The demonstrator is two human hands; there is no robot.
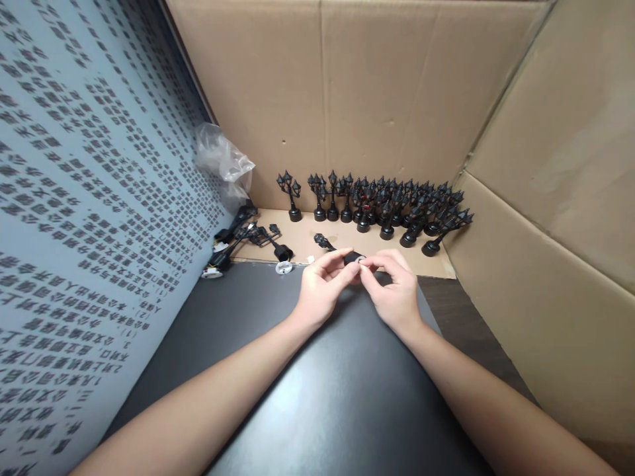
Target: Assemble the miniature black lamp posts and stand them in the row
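Held lamp (pixel 354 258): small black model street lamp, tipped over sideways, held in the air over the front edge of the cardboard strip (pixel 411 262), between both hands. Lantern cluster end points left and away, dark, faceted, looks slightly glossy; thin black post runs back from it, partly behind the fingers. Base is a chunky black cylinder, matte-looking, its end turned right toward the other hand. Small pale bit (pixel 362 260) shows at that end; too small to identify.

Left hand (pixel 322 284): curled, thumb and fingers gripping the base. Right hand (pixel 395 287): thumb and index pinched together at the base end, other fingers bent; grips the lamp there, but can't tell if on the rim or the pale bit.

Left of the hands: 1 black lamp (pixel 283 252) lying tilted, base toward the viewer, a bit of yellow wire at it, white disc (pixel 284 268) just beside. Further left, more lamps in a pile (pixel 227 256) against the printed sheet (pixel 109 198), white discs there too. Clear plastic bag (pixel 225 162) above the pile.

Behind: upright black lamps (pixel 387 208) grouped on the strip, mostly right of centre, 1 with a red spot. Dark grey mat (pixel 307 396) under the forearms.
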